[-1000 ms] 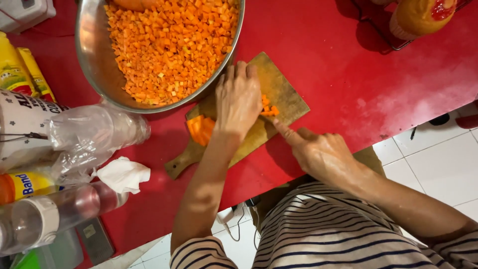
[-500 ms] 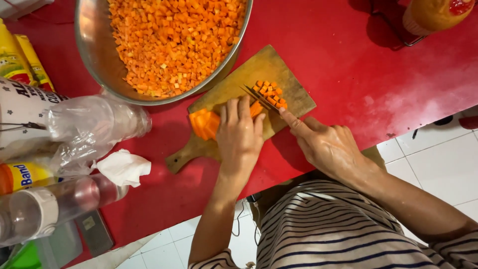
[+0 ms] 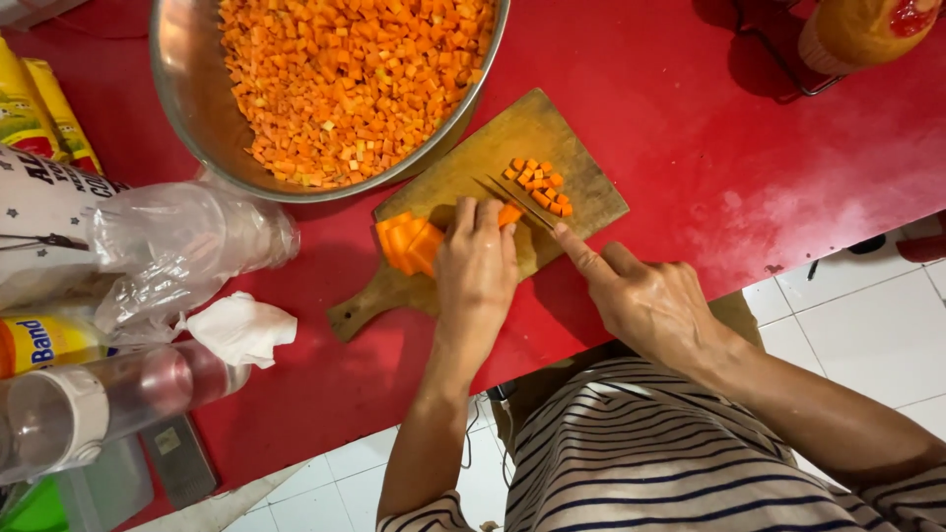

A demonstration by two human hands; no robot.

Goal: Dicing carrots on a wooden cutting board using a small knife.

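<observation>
A wooden cutting board (image 3: 581,182) lies on the red counter. My left hand (image 3: 477,271) presses orange carrot strips (image 3: 409,241) down on the board. My right hand (image 3: 645,300) grips a knife (image 3: 514,200), index finger along the spine, blade just right of my left fingertips. A small heap of diced carrot (image 3: 540,187) sits on the board beyond the blade. A large metal bowl (image 3: 182,89) full of diced carrot stands behind the board, touching its far edge.
A clear plastic bag (image 3: 177,246), a crumpled white tissue (image 3: 239,328), a clear bottle lying down (image 3: 108,394) and yellow packets (image 3: 39,108) crowd the left. An orange bottle (image 3: 862,30) stands at the back right. White floor tiles (image 3: 857,325) show below the counter edge.
My left hand slid back toward me along the carrot strips. The knife cut again, and the heap of diced pieces on the board now lies uncovered beyond the blade.
</observation>
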